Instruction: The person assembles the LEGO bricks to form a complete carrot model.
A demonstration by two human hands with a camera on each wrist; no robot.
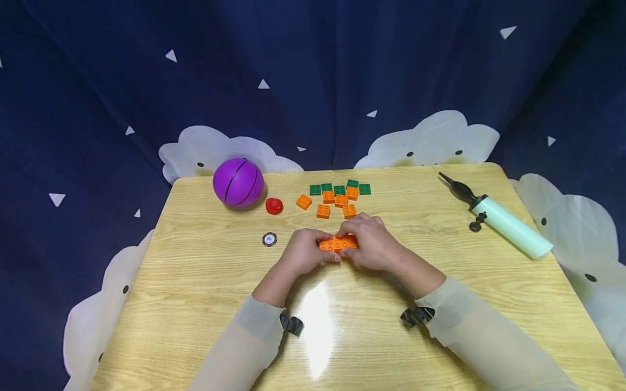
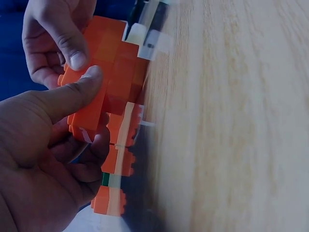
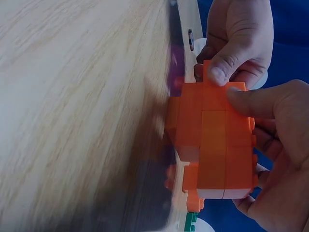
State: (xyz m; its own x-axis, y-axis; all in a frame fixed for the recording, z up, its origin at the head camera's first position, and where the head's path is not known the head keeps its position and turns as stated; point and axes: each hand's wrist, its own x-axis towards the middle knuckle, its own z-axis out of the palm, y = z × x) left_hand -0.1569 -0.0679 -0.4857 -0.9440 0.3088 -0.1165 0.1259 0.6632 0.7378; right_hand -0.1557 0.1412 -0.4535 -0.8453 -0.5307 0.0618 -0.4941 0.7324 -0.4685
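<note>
Between both hands is a stepped stack of orange building blocks (image 1: pixel 338 244), studs facing up in the head view. My left hand (image 1: pixel 304 251) pinches its left end, thumb (image 2: pixel 89 79) flat on the side nearest me. From the other end my right hand (image 1: pixel 374 244) grips the same stack, its thumb on the near side too. Several layers show in the right wrist view, where the stack (image 3: pixel 212 130) narrows in steps toward the tabletop. Just beyond the hands lie loose orange blocks (image 1: pixel 323 211) and, behind them, green blocks (image 1: pixel 315 189).
A purple ball (image 1: pixel 238 183) stands at the back left of the wooden table (image 1: pixel 205 304), with a small red object (image 1: pixel 274 206) beside it. A round black-and-white chip (image 1: pixel 269 239) lies left of the hands. At right lies a pale green hand pump (image 1: pixel 511 225) with a black nozzle.
</note>
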